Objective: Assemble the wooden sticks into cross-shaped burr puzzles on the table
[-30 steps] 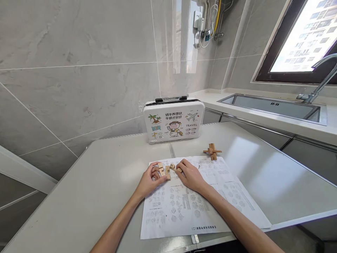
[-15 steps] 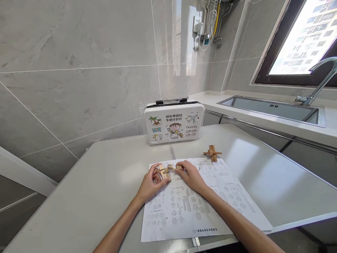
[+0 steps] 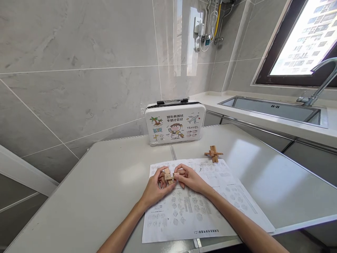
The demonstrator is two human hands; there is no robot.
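My left hand (image 3: 155,188) and my right hand (image 3: 191,180) meet over a printed instruction sheet (image 3: 200,207) on a pale grey table (image 3: 86,196). Between the fingertips of both hands are small wooden puzzle pieces (image 3: 169,176), pressed together into one cluster. The left fingers grip the upright piece and the right fingers hold the piece joined to it from the right. A finished wooden cross-shaped puzzle (image 3: 213,153) stands apart at the sheet's far right corner.
A white tin case (image 3: 175,122) with cartoon prints and the word TRAVEL stands upright against the tiled wall. A steel sink (image 3: 273,107) and tap (image 3: 319,82) sit on the counter to the right, under a window. The table's right edge borders a gap.
Both hands have drawn closer together and a little toward me. The separate wooden pieces that lay apart on the sheet are now held joined between the fingers.
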